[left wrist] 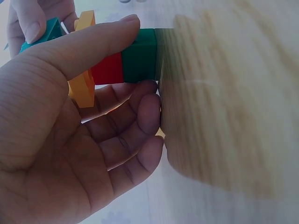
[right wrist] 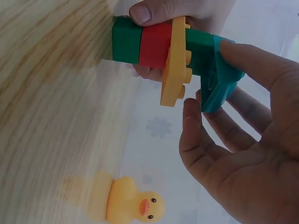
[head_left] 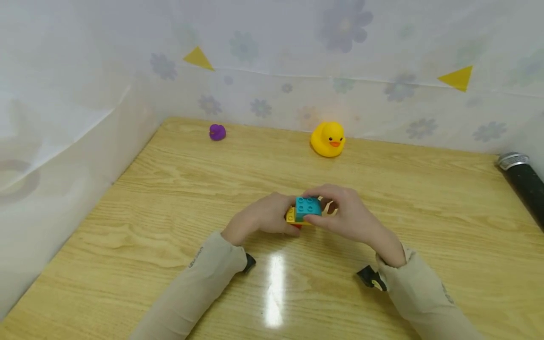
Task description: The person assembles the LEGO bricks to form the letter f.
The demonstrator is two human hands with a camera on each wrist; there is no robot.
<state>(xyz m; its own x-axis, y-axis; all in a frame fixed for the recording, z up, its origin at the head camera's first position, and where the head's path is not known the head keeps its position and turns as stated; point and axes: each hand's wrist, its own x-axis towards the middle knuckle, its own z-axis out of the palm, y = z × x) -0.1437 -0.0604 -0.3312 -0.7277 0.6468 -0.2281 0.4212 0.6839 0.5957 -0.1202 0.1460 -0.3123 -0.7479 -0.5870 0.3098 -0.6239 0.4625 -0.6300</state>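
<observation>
A stack of toy building bricks stands on the table between both hands. From the bottom it has a green brick (right wrist: 126, 41), a red brick (right wrist: 155, 45), a wider yellow plate (right wrist: 175, 65), and another green brick (right wrist: 198, 49). Topmost is a teal brick (head_left: 308, 208) with a curved, overhanging side and studs on top. My left hand (head_left: 272, 215) grips the lower part, its thumb along the red and bottom green bricks. The right hand (head_left: 346, 215) pinches the teal brick between thumb and fingers. Whether the teal brick is fully pressed down I cannot tell.
A yellow rubber duck (head_left: 327, 140) sits behind the hands at the table's back edge, with a small purple duck (head_left: 217, 132) farther left. At the far right lies a black microphone (head_left: 524, 182). A flower-patterned white curtain (head_left: 263, 61) hangs behind the wooden table (head_left: 170, 198).
</observation>
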